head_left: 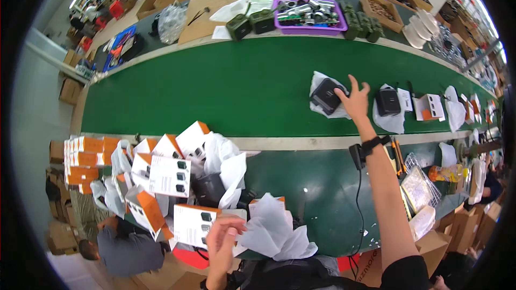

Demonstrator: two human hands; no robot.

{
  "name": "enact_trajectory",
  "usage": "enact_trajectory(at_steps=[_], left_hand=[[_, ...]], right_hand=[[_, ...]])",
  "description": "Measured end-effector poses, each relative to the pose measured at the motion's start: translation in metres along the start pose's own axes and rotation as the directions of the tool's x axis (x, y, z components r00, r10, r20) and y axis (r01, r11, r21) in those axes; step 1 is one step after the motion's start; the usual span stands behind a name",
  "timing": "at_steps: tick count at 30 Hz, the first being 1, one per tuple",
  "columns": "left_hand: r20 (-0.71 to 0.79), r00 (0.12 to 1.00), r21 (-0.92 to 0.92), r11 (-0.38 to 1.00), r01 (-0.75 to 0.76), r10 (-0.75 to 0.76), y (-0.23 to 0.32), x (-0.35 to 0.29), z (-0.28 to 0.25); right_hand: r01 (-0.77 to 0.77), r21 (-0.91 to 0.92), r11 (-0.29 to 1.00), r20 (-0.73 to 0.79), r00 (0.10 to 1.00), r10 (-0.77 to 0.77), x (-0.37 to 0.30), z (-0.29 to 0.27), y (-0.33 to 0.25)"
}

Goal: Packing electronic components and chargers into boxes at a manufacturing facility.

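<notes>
My right hand [355, 100] reaches over the green conveyor belt with its fingers spread. Its thumb is at the edge of a black boxy device [327, 95], which lies on a white wrapping sheet [318, 79]; whether they touch I cannot tell. My left hand [221, 239] is low in the view, fingers loosely bent and apart, with nothing seen in it. It is beside a white-and-orange printed box [193, 224] and a crumpled white wrapping bag [271, 225]. Another black device [208, 189] lies among the boxes and wrapping.
Farther right along the belt [204, 86] lie another black device [388, 102] on wrapping and an opened box [428, 108]. Stacked boxes [83, 159] stand at left. A purple basket [312, 30] of parts is at the back. A cable [361, 198] hangs beside my right forearm. A person [129, 249] sits lower left.
</notes>
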State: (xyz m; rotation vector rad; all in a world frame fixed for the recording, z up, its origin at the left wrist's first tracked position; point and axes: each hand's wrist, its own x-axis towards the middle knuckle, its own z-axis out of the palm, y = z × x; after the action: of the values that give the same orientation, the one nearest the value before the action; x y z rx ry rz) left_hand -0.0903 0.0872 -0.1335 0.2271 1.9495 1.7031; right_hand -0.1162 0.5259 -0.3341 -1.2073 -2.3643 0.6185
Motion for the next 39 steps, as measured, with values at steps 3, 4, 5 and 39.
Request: enact_trajectory(at_steps=[3, 4, 5, 39], left_hand=[[-0.183, 0.978, 0.140, 0.987, -0.080, 0.105, 0.012, 0.000, -0.031], [-0.251, 0.954, 0.307, 0.948, -0.081, 0.163, 0.011, -0.001, -0.045], [-0.297, 0.929, 0.459, 0.886, -0.065, 0.222, 0.009, 0.000, -0.056], [0.314, 0.806, 0.759, 0.377, -0.531, 0.502, -0.062, -0.073, -0.009]], right_hand=[[0.260, -0.178, 0.949, -0.159, 0.944, -0.289, -0.035, -0.028, -0.018], [0.343, -0.106, 0.933, -0.134, 0.925, -0.355, -0.054, -0.034, -0.026], [0.419, 0.007, 0.908, 0.007, 0.908, -0.419, -0.073, -0.041, -0.030], [0.248, 0.380, 0.891, 0.401, 0.824, -0.400, -0.323, -0.083, -0.129]])
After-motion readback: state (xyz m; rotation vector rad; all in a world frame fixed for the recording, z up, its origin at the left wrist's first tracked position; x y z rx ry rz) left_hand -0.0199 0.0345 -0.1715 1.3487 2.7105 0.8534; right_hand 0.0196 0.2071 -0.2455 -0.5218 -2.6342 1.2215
